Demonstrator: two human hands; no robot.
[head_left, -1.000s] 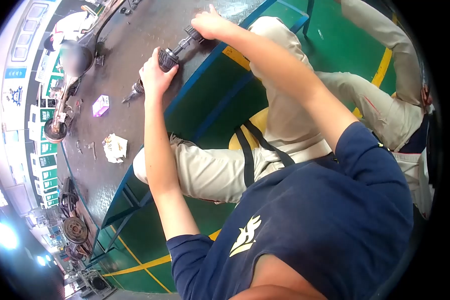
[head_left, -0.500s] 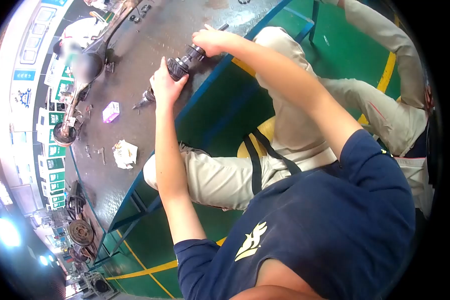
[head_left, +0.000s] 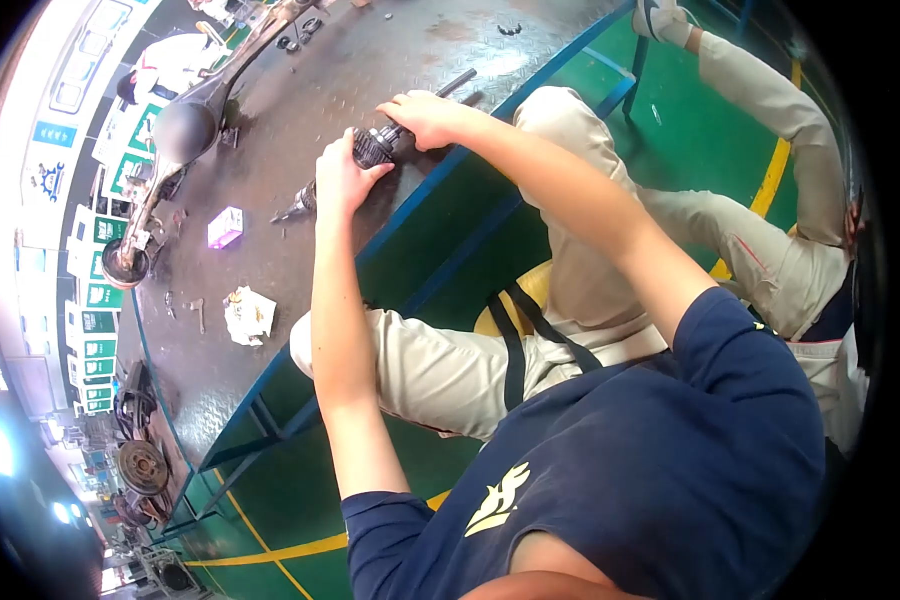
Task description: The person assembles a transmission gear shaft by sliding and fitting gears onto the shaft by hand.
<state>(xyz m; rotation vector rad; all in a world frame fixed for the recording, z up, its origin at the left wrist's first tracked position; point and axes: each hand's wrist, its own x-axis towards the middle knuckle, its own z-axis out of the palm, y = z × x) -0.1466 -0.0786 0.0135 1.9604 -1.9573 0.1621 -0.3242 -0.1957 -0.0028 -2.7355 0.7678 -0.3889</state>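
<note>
Dark metal, with toothed gears along its length, the gear shaft (head_left: pixel 373 149) lies slantwise over the worn steel tabletop with blue edging (head_left: pixel 310 260), near the edge on the person's side; the left hand (head_left: pixel 344 177) grips its large ribbed gear, thumb on the near side and fingers over the far side; the right hand (head_left: pixel 426 119) is closed around its upper right part, next to the smaller rings.

A narrower ribbed metal piece with a thin tip (head_left: pixel 302 202) shows to the lower left of the gear shaft, roughly in line with it; the left hand hides whether they join; a slim metal rod (head_left: pixel 457 83) sticks out to the upper right of the gear shaft, past the right hand, its other end hidden.

Left of the gear shaft stands a small purple-and-white box (head_left: pixel 226 228); lower left of the gear shaft lies a crumpled off-white wad (head_left: pixel 249 315), with a small metal tool (head_left: pixel 198 314) beside it; a long rusty axle housing with a round bulge (head_left: pixel 184 132) stretches to the upper left of the gear shaft.
</note>
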